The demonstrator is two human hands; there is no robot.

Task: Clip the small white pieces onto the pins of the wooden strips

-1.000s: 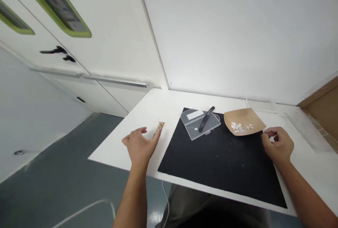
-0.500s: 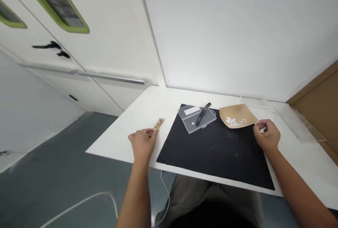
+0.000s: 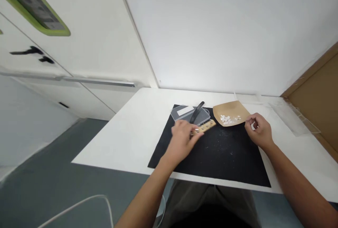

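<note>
My left hand [image 3: 182, 136] is closed around one end of a small light wooden strip [image 3: 207, 126] with a row of shiny round metal pieces along it. It is over the black mat [image 3: 200, 164], just in front of a clear plastic case [image 3: 175, 114]. On the case lies a black curved tool [image 3: 197, 112] whose kind I cannot tell. My right hand [image 3: 260, 131] is closed in a pinch beside the right corner of a brown paper tray [image 3: 231, 107]; what its fingertips hold is too small to make out. Small white pieces [image 3: 225, 119] lie in the tray.
White crumbs dot the mat, which lies on a white table [image 3: 113, 140]. Clear plastic panels [image 3: 293, 119] lie at the right, near a brown board [image 3: 317, 94]. A white wall stands behind, and a cable [image 3: 79, 203] hangs at the lower left.
My left hand has carried the wooden strip rightward from the bare table to over the mat. My right hand stays closed by the tray's corner. The view has shifted slightly.
</note>
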